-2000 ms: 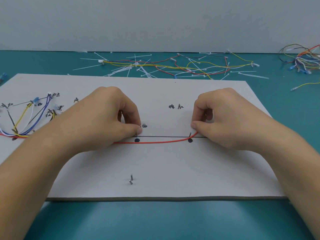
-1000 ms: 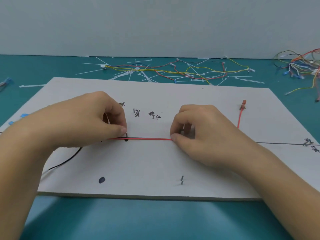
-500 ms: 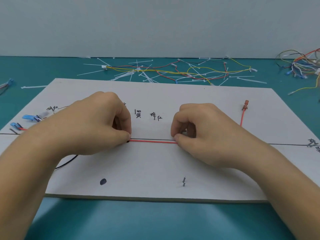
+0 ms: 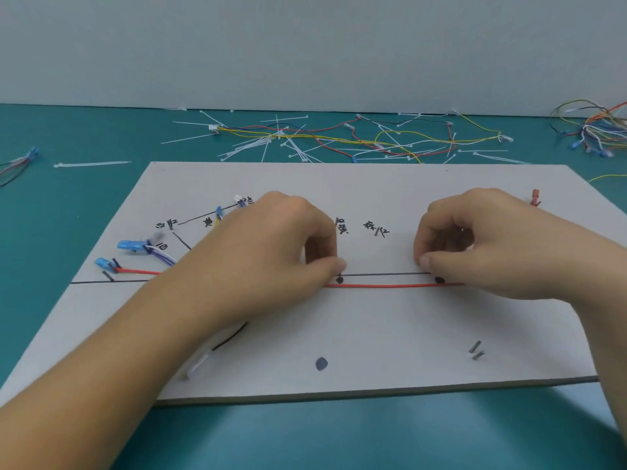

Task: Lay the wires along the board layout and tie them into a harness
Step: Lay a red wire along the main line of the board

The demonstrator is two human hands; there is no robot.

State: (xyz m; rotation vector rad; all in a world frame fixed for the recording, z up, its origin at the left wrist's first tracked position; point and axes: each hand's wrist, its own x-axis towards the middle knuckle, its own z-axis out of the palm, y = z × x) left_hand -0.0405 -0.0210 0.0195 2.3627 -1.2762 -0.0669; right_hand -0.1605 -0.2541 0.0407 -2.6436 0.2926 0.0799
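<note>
— Head view: where does our red wire (image 4: 390,285) lie?
— Mid-board (image 4: 373,334), taut just beneath the drawn line (image 4: 383,274).
— And our grip?
— We pinch it with the left hand (image 4: 271,245) and right hand (image 4: 492,245), thumb against forefinger, likely to keep it straight. Cable ties (image 4: 258,144) lie by the table's far edge.

Bare board (image 4: 373,330) foreground, two pins (image 4: 476,350) right.

A thin red wire (image 4: 393,285) lies flat and nearly straight across the middle of the pale board (image 4: 373,334), just below its black line (image 4: 383,274). More wires with blue ends (image 4: 135,245) lie near the board's left edge.
</note>
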